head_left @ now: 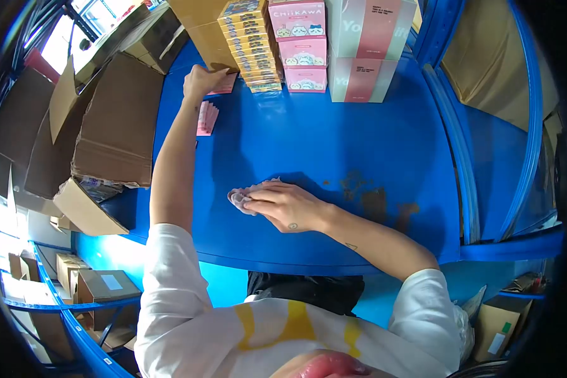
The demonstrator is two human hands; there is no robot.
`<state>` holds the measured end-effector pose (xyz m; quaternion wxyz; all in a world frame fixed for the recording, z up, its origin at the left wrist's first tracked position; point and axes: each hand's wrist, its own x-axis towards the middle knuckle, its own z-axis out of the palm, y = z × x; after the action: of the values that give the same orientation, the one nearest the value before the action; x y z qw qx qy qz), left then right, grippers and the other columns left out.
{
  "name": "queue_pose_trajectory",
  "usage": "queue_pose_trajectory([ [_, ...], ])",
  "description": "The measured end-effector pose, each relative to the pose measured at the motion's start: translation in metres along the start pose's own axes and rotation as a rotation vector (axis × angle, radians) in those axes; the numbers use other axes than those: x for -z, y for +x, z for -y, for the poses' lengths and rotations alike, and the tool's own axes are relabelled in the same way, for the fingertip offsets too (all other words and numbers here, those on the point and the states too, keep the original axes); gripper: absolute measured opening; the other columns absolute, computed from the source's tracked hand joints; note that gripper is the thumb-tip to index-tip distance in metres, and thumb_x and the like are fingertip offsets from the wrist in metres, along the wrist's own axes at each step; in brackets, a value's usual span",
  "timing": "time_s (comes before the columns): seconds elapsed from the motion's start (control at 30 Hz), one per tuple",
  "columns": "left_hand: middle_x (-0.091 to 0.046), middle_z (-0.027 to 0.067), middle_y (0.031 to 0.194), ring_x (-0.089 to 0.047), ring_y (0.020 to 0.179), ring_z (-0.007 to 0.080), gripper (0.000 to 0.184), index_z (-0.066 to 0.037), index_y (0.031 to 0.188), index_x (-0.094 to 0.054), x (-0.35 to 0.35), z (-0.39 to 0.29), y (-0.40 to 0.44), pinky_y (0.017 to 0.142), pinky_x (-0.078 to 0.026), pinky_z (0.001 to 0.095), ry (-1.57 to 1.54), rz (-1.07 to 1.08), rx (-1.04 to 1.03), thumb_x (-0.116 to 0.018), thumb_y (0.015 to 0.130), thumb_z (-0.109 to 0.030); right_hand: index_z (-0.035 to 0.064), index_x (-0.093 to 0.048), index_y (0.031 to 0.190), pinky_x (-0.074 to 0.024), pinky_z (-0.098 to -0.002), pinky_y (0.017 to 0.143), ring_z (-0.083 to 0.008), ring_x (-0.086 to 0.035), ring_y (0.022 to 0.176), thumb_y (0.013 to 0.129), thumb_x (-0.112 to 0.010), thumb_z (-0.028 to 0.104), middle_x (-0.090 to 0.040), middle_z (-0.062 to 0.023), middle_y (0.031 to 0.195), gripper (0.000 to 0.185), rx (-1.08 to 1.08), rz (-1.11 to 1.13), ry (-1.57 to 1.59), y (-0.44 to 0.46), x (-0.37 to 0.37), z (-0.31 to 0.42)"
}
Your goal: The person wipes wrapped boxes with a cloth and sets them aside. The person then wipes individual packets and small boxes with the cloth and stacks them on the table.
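The right hand [286, 205] has its grip bunched on a crumpled pale-mauve cloth [240, 199], which lies against the smooth blue surface [277, 145]; spread flatter beneath the palm and pressed evenly, it should meet the brown stains [375, 201] better. The left hand [201, 82] reaches to flat pink paper packets [225, 85], its grip too hidden to tell open from closed. Stacked pink cardboard boxes [305, 53] stand at the far edge, with open brown cardboard cartons [116, 120] to the left and blue metal shelving [85, 340] beyond.
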<state>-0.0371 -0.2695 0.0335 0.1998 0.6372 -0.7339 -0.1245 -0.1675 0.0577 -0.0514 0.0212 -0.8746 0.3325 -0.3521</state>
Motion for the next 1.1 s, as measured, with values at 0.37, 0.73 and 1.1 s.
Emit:
queue_pose_trajectory([
  [0.37,-0.073,0.0097,0.094,-0.073,0.077,0.0269,0.068,-0.002,0.112,-0.061,-0.065,0.010,0.042,0.069,-0.055,0.0308,0.119,0.008,0.019,-0.073,0.077,-0.059,0.0079,-0.064,0.120,-0.0429,-0.0397,0.102,-0.0219,-0.059,0.115,0.091,-0.059,0.011,-0.061,-0.0088,0.127,0.029,-0.055,-0.030,0.114,0.001,-0.002,-0.004],
  [0.73,-0.074,0.0059,0.086,-0.072,0.068,0.0212,0.067,0.001,0.116,-0.058,-0.061,0.010,0.046,0.069,-0.055,0.0287,0.089,0.183,0.005,-0.076,0.077,-0.051,0.0079,-0.061,0.117,-0.0428,-0.0383,0.096,-0.0208,-0.060,0.110,0.096,-0.051,0.016,-0.062,-0.0080,0.120,0.025,-0.041,-0.118,0.063,0.003,-0.003,-0.003],
  [1.1,-0.074,0.0055,0.086,-0.072,0.064,0.0193,0.062,0.001,0.117,-0.058,-0.056,-0.004,0.026,0.072,-0.055,0.0298,0.184,0.024,0.114,-0.073,0.079,-0.046,0.0084,-0.055,0.126,-0.0417,-0.0372,0.098,-0.0197,-0.057,0.115,0.097,-0.049,0.016,-0.059,-0.0072,0.127,0.030,0.016,-0.126,0.028,0.003,-0.007,-0.007],
])
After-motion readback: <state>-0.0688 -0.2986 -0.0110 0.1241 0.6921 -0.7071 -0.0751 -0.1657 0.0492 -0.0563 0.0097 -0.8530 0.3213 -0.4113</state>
